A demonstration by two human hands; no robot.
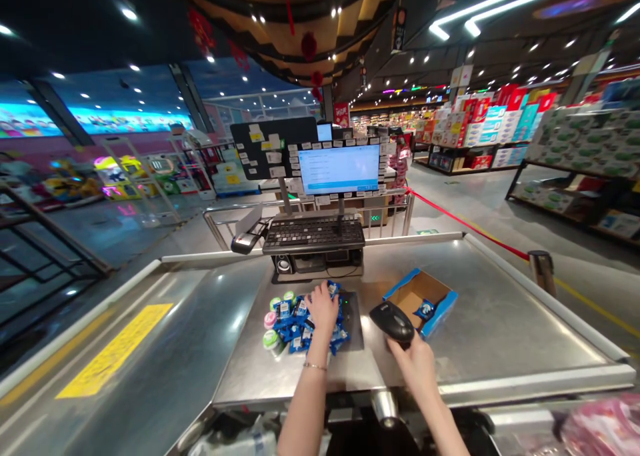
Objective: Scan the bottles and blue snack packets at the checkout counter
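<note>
Pile of small blue packets [293, 331] on the metal counter [465, 269], directly beneath and around the left hand [323, 306]; most of the heap shows to the left of the hand, some packets to the right of its wrist, one at its fingertips; packets glossy, crinkled, blue with white printed patches, overlapping at mixed angles; print too small to read.

Left hand: palm down, fingers spread apart over the heap; cannot tell whether any packet is gripped; a thin bracelet [315, 366] at the wrist.

Right hand [413, 356]: fingers closed around the handle of a black handheld scanner [393, 321]; scanner head tilted up and leftward, just right of a dark flat panel [354, 329] in the counter.

Left edge of heap: small round tubs [273, 341], green and pink lids, beside the packets; beyond the scanner, an open blue-edged cardboard box [417, 291], one blue packet inside.

Farther out: black keyboard [314, 235] on a stand behind the heap; lit monitor [340, 168] above it, labels along its frame.
</note>
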